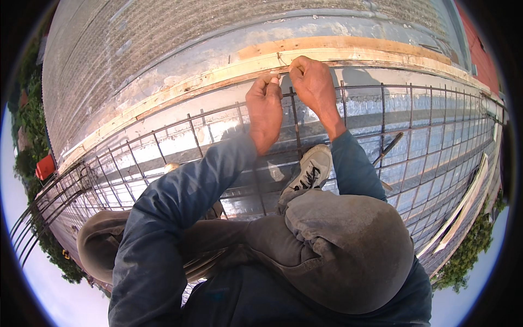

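Observation:
My left hand (265, 109) is closed in a pinch at the near edge of a long pale wooden board (212, 77). Beside it, my right hand (316, 84) is curled with the fingertips pressed together against the same board. Whatever the fingers of either hand hold is too small to make out. A short bent piece of thin wire (280, 56) sticks up from the board just past the fingertips. Under my wrists runs a grid of dark steel reinforcing bars (383, 109), laid over shiny silvery sheeting (359, 122).
My shoe (313, 166) stands amid the bar grid, below my hands. A dark rod-like tool (389, 147) lies on the grid at the right. Loose bar ends (32, 223) jut out at the left, near a red object (46, 167). Corrugated roofing (163, 32) rises beyond the board.

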A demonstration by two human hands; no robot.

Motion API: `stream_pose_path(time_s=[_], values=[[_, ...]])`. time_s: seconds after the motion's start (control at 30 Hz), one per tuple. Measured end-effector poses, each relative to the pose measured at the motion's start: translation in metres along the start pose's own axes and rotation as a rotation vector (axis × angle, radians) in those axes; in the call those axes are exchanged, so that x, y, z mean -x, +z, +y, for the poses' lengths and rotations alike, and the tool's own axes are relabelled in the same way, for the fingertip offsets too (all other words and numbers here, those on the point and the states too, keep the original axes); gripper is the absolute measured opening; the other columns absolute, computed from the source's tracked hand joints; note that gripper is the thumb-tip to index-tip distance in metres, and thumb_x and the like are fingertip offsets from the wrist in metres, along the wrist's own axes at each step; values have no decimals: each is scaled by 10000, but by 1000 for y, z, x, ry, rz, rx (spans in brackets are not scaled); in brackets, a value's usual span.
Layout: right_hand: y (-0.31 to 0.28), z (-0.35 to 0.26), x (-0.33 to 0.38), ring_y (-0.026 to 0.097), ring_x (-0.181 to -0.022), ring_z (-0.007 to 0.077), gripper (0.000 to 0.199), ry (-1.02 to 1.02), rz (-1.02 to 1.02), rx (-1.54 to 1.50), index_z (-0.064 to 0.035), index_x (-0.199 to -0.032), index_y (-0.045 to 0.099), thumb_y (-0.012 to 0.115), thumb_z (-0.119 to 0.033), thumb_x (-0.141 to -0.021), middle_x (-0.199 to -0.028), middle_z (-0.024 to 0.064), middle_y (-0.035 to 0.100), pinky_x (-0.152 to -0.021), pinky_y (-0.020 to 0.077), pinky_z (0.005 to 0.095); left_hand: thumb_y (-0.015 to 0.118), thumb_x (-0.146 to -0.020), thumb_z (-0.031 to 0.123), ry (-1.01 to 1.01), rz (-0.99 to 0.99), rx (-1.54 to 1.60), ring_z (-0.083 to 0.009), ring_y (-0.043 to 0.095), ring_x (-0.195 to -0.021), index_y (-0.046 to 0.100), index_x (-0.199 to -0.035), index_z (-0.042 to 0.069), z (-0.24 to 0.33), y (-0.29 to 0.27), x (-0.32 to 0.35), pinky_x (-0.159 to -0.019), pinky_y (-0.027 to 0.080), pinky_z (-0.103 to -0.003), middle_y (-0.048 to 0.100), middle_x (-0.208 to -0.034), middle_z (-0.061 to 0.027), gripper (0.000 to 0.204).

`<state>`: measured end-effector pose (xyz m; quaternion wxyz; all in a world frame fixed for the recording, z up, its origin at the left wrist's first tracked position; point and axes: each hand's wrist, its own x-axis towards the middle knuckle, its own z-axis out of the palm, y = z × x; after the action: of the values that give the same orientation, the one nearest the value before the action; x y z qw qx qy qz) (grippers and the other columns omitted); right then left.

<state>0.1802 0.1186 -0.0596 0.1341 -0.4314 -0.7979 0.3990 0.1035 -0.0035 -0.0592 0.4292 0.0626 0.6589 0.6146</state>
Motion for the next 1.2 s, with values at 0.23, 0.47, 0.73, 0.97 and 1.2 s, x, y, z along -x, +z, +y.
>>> stream_pose_path(time_s=[0.23, 0.47, 0.73, 0.97, 1.2], values=[[19, -5, 17, 651, -687, 406, 133, -192, 157, 127, -17, -880, 703, 654, -113, -957, -760, 199, 688, -642, 505, 481, 598, -1107, 133, 71, -21, 84, -58, 481, -688, 739, -1193, 38, 1, 6, 0, -581, 406, -253, 602, -827, 35, 190], [4, -8, 7, 706, -693, 361, 218, -15, -132, -186, 1, -921, 763, 675, -193, -971, -772, 201, 732, -674, 542, 471, 612, -1068, 148, -152, 69, 142, -126, 658, -850, 753, -1171, 60, 17, 1, 4, -674, 519, -303, 711, -978, -9, 195], [1, -16, 3, 695, -672, 222, 275, 159, -185, -278, 44, -915, 769, 728, -218, -989, -723, 146, 723, -665, 558, 398, 606, -1093, 266, -317, 28, 262, -144, 663, -919, 719, -1118, 71, 12, 5, -2, -770, 524, -334, 722, -1117, -30, 226], [5, -4, 1, 684, -677, 166, 209, 249, -198, -515, 64, -887, 763, 686, -115, -962, -712, 109, 714, -618, 535, 351, 643, -1086, 258, -445, 43, 370, -116, 639, -867, 713, -1103, 88, 21, 6, -17, -787, 497, -312, 711, -984, -4, 184], [3, -5, -3, 724, -707, 225, 260, 180, -190, -377, 56, -926, 785, 684, -182, -945, -757, 159, 757, -665, 552, 382, 685, -1059, 220, -454, 57, 390, -109, 642, -858, 731, -1075, 97, 17, 6, -21, -818, 479, -320, 726, -973, 2, 133]])
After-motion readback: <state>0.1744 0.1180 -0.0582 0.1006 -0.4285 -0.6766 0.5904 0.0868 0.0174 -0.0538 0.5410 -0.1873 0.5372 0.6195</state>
